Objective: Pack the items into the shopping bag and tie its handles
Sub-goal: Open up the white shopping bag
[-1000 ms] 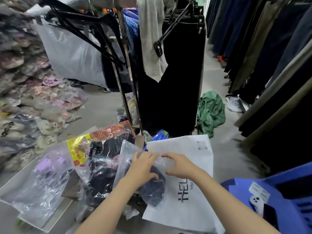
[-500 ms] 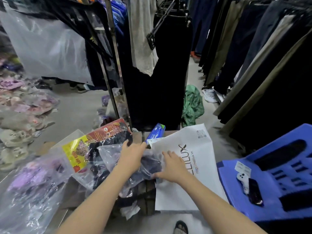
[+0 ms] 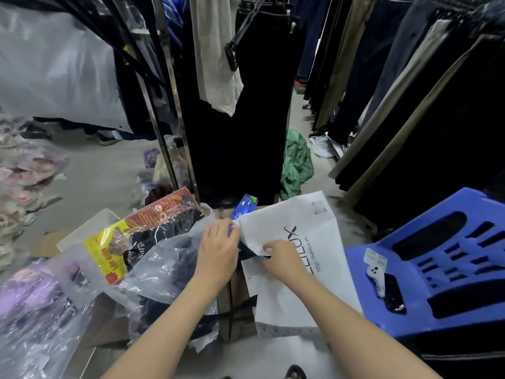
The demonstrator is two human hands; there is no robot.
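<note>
Now both hands: left [image 3: 218, 250], right [image 3: 281, 258], pinching white shopping bag [image 3: 297, 239] mouth.

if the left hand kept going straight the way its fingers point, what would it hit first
Probably the small blue packet lying just beyond the left hand fingertips, by the white shopping bag edge; depth is unclear.

ok so counting what's here: two hands, left hand [image 3: 218, 248] and right hand [image 3: 281, 257], meeting mid-frame. One white shopping bag [image 3: 295, 236] at about 3 o'clock from them. Three clear plastic packets off toward 9 o'clock: dark-clothes packet [image 3: 166, 266], red-and-yellow packet [image 3: 128, 236], purple packet [image 3: 30, 299] furthest out. One small blue packet [image 3: 244, 207] at 12 o'clock. One blue plastic stool [image 3: 426, 258] at 3 o'clock, with one phone [image 3: 393, 296] and one white remote [image 3: 375, 279] on it. One green cloth heap [image 3: 296, 162] on the floor.
</note>
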